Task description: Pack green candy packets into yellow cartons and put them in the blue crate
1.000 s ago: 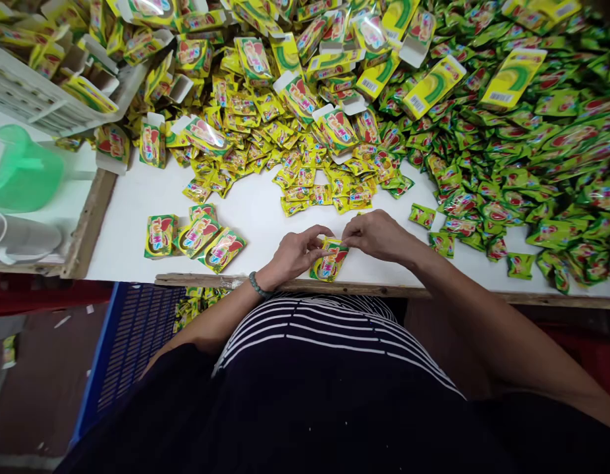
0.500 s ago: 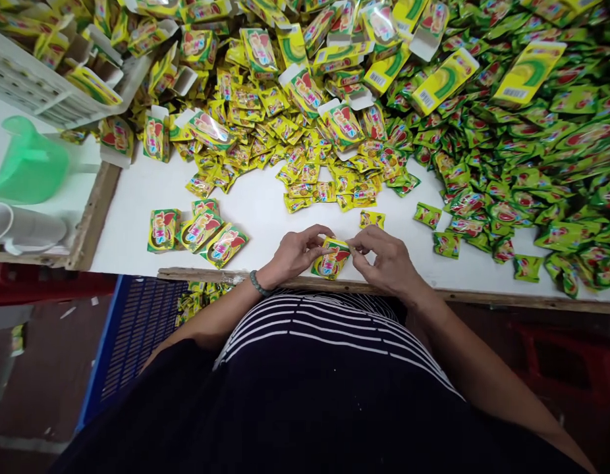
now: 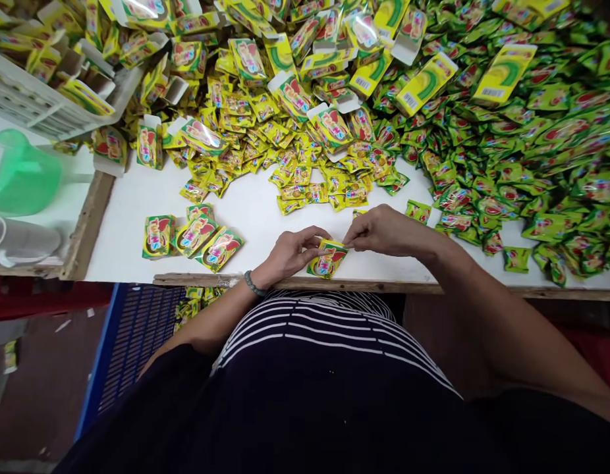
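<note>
My left hand (image 3: 291, 253), with a beaded bracelet at the wrist, grips a small printed carton (image 3: 325, 262) by its left side and top. The carton is yellow and green with a red fruit picture, and stands tilted near the table's front edge. At the carton's upper right corner, the fingertips of my right hand (image 3: 384, 232) are pinched together on its edge. Behind the right hand a yellow sachet (image 3: 358, 213) is mostly covered. To the left lie several closed cartons (image 3: 195, 232) in a small cluster.
Yellow sachets (image 3: 246, 141) and green sachets (image 3: 483, 151) are heaped across the back and right, with open cartons (image 3: 290, 95) on top. A white crate (image 3: 43, 99) of cartons, a green scoop (image 3: 26, 178) and a white mug (image 3: 26, 240) stand left. A blue crate (image 3: 132, 342) sits below.
My right hand and forearm have swung up and outward, the fingers now pinching the carton's corner from above. My left hand keeps its hold. The whole view has shifted slightly.
</note>
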`<act>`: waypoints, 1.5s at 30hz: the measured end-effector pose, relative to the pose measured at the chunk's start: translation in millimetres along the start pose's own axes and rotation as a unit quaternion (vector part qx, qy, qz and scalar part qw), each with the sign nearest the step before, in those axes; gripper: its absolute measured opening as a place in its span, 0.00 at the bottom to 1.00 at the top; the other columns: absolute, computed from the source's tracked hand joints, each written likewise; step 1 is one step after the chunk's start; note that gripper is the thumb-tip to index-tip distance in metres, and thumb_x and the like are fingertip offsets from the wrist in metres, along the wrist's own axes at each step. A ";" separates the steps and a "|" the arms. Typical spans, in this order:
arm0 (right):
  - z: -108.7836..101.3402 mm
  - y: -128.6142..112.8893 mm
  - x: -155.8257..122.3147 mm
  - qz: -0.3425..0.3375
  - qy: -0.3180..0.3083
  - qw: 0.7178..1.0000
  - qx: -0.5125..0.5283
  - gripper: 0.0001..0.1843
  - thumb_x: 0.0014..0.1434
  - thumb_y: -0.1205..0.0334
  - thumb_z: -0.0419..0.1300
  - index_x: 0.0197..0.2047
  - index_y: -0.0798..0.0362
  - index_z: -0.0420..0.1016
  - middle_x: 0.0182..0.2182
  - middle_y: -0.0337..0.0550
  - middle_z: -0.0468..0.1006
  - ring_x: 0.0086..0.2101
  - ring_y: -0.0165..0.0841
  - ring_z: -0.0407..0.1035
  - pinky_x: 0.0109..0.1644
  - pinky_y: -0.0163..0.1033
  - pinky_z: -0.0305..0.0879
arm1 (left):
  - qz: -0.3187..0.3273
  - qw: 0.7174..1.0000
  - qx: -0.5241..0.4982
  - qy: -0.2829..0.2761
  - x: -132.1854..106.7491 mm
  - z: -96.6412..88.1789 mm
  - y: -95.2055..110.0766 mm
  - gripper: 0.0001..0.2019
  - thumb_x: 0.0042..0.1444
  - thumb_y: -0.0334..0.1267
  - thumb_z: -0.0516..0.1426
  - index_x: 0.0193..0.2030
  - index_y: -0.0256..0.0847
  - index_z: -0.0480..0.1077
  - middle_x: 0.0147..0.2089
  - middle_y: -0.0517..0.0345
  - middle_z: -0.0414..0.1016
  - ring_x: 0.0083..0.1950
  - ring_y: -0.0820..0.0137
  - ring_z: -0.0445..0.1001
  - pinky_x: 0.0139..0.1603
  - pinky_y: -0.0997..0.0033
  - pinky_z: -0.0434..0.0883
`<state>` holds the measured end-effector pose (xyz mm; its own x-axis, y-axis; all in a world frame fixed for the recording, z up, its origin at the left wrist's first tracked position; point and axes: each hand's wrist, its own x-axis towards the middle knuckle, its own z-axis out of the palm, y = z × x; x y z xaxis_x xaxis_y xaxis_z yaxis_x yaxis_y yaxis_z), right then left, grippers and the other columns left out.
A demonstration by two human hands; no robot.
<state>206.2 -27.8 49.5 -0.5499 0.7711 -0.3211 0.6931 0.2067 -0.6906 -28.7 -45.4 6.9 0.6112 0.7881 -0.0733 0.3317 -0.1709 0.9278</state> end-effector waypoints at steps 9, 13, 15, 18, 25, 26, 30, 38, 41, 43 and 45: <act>3.2 -12.5 20.5 0.007 -0.004 0.993 -0.119 0.11 0.47 0.72 0.57 0.23 0.48 0.78 0.20 0.36 0.76 0.21 0.27 0.63 0.29 0.37 0.55 | -0.016 0.999 0.019 0.025 -0.9 1.8 -7.6 0.15 0.58 0.44 0.60 0.49 0.40 0.72 0.39 0.53 0.83 0.39 0.69 0.79 0.38 0.72 0.72; -2.2 -17.1 25.7 -0.002 -0.035 0.993 -0.113 0.11 0.46 0.72 0.58 0.19 0.49 0.74 0.16 0.34 0.72 0.19 0.27 0.59 0.30 0.38 0.54 | -0.006 1.000 0.018 0.022 -0.7 2.0 -6.1 0.15 0.58 0.43 0.60 0.50 0.40 0.73 0.39 0.54 0.83 0.38 0.69 0.79 0.37 0.73 0.72; -2.0 -19.1 24.5 -0.010 -0.029 0.992 -0.120 0.10 0.47 0.72 0.58 0.18 0.50 0.73 0.16 0.35 0.71 0.19 0.27 0.58 0.29 0.39 0.53 | -0.011 1.000 0.007 0.026 -1.4 2.7 -5.5 0.16 0.58 0.44 0.60 0.49 0.40 0.73 0.38 0.53 0.83 0.37 0.69 0.79 0.37 0.73 0.72; 4.3 -20.6 13.2 -0.022 0.008 0.990 -0.140 0.09 0.48 0.71 0.58 0.21 0.50 0.75 0.20 0.38 0.73 0.22 0.29 0.61 0.31 0.39 0.55 | -0.022 0.999 -0.027 0.038 -3.4 4.7 -6.1 0.16 0.57 0.45 0.61 0.48 0.39 0.73 0.37 0.52 0.82 0.36 0.70 0.79 0.37 0.72 0.72; 46.5 -11.6 -16.9 -0.046 0.177 0.980 -0.081 0.06 0.57 0.65 0.57 0.32 0.51 0.75 0.29 0.45 0.75 0.30 0.35 0.68 0.35 0.40 0.65 | -0.019 0.998 -0.047 0.046 -2.2 8.0 -6.5 0.14 0.57 0.45 0.60 0.45 0.39 0.74 0.34 0.55 0.81 0.33 0.72 0.76 0.35 0.74 0.71; 54.7 -9.8 -17.5 -0.041 0.214 0.973 -0.081 0.08 0.60 0.66 0.55 0.31 0.51 0.74 0.29 0.46 0.75 0.31 0.36 0.69 0.35 0.41 0.65 | -0.019 0.998 -0.041 0.046 -1.5 8.2 -6.1 0.14 0.57 0.45 0.60 0.45 0.39 0.75 0.33 0.56 0.80 0.33 0.73 0.76 0.35 0.75 0.70; 77.9 -1.5 -15.2 -0.027 0.307 0.948 -0.072 0.14 0.64 0.65 0.51 0.29 0.50 0.73 0.29 0.48 0.75 0.32 0.37 0.69 0.38 0.43 0.67 | -0.023 0.998 -0.019 0.059 0.2 9.3 -6.6 0.14 0.58 0.47 0.60 0.44 0.39 0.75 0.32 0.57 0.79 0.32 0.73 0.75 0.35 0.74 0.70; 93.5 6.2 -3.6 -0.044 0.380 0.922 0.058 0.08 0.61 0.56 0.60 0.38 0.46 0.79 0.36 0.45 0.79 0.39 0.39 0.73 0.44 0.47 0.72 | -0.057 0.989 -0.054 0.122 6.5 21.7 -16.9 0.17 0.56 0.52 0.59 0.36 0.37 0.75 0.30 0.57 0.76 0.31 0.73 0.71 0.33 0.74 0.68; 98.1 5.7 3.5 -0.076 0.349 0.933 0.050 0.09 0.62 0.56 0.58 0.40 0.46 0.79 0.36 0.46 0.80 0.39 0.39 0.74 0.44 0.47 0.73 | -0.079 0.988 -0.034 0.131 4.3 5.9 -17.9 0.17 0.55 0.52 0.58 0.33 0.37 0.75 0.28 0.57 0.76 0.28 0.73 0.70 0.30 0.74 0.67; 95.4 12.6 5.2 -0.073 0.371 0.925 0.037 0.09 0.62 0.56 0.58 0.40 0.47 0.79 0.36 0.46 0.80 0.39 0.39 0.74 0.45 0.47 0.73 | -0.084 0.987 0.026 0.134 -3.1 -22.2 -16.1 0.14 0.55 0.49 0.59 0.32 0.38 0.75 0.30 0.55 0.78 0.31 0.71 0.72 0.33 0.73 0.67; 89.3 26.4 4.5 -0.034 0.421 0.906 0.004 0.10 0.63 0.55 0.57 0.42 0.48 0.79 0.38 0.48 0.80 0.41 0.41 0.73 0.47 0.48 0.72 | -0.116 0.971 0.149 0.149 -12.6 -59.4 -11.6 0.10 0.53 0.45 0.59 0.32 0.40 0.76 0.30 0.56 0.79 0.32 0.68 0.73 0.33 0.71 0.66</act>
<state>180.4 -72.7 -28.1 -0.0384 0.9437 0.3285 0.6652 0.2695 -0.6963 -83.0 -18.3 18.9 0.2751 0.9542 -0.1177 0.6564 -0.0969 0.7481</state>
